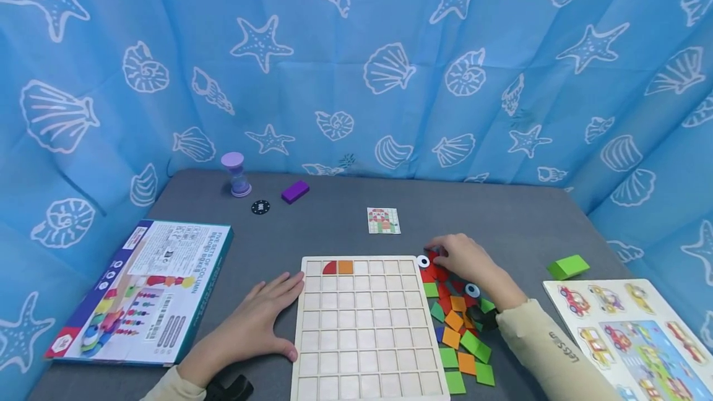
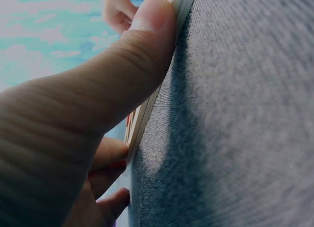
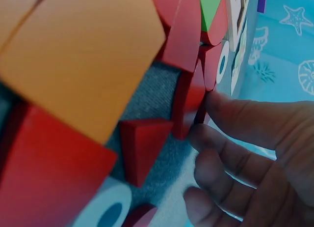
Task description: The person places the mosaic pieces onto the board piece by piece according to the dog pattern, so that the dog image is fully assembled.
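Observation:
My left hand (image 1: 253, 323) rests on the table, its spread fingertips and thumb touching the left edge of the wooden grid board (image 1: 364, 317). In the board's top row lie a red quarter-circle piece (image 1: 330, 268) and an orange square tile (image 1: 345, 267). Right of the board, my right hand (image 1: 465, 263) reaches to the far end of a pile of coloured pieces. Its thumb and index finger pinch a small red block (image 3: 203, 114), mostly hidden by the fingertips. Near it are a red triangular block (image 3: 142, 146) and a round eye piece (image 1: 423, 262).
Green squares (image 1: 455, 382) and orange tiles (image 1: 451, 338) lie along the board's right side. Behind the board is a pattern card (image 1: 383, 220). A boxed toy (image 1: 150, 289) sits left, a vehicle puzzle (image 1: 640, 333) right. An hourglass (image 1: 237, 175) and purple block (image 1: 295, 191) stand at the back.

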Tool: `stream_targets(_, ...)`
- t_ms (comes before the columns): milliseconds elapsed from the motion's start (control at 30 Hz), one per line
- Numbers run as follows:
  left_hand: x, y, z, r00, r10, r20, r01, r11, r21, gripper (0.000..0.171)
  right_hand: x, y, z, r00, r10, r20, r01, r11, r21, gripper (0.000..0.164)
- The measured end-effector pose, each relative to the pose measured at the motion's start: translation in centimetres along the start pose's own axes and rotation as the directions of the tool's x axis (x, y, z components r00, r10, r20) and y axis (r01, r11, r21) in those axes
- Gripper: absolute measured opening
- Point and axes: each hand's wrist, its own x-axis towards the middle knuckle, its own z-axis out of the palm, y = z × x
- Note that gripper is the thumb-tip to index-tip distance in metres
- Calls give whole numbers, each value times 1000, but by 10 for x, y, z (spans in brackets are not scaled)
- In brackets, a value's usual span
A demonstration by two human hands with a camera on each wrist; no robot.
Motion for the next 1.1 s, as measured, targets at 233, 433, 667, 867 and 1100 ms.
stream_targets(233, 0, 2, -1, 1000, -11, 16, 11, 1000, 0, 117, 1, -4, 0, 1000, 2, -26, -2, 1000, 16, 13)
stream_targets(433, -1, 2, -1, 1000, -7, 15, 7, 1000, -7, 116, 2, -7, 4, 997, 24, -72, -24, 1000, 2, 4)
stream_targets(667, -1, 1, 0, 1000, -19, 16, 19, 1000, -10, 117, 2, -9, 6, 995, 59, -78, -61, 998, -25, 4)
stream_targets(867, -1, 1, 0, 1000, -17, 11, 17, 1000, -2, 117, 1, -12, 5, 992, 102, -80, -106, 993, -55, 9)
stream_targets(1100, 0, 2, 0, 1000, -19, 14, 19, 1000, 3, 116, 2, -15, 4, 992, 95, -76, -103, 990, -95, 20)
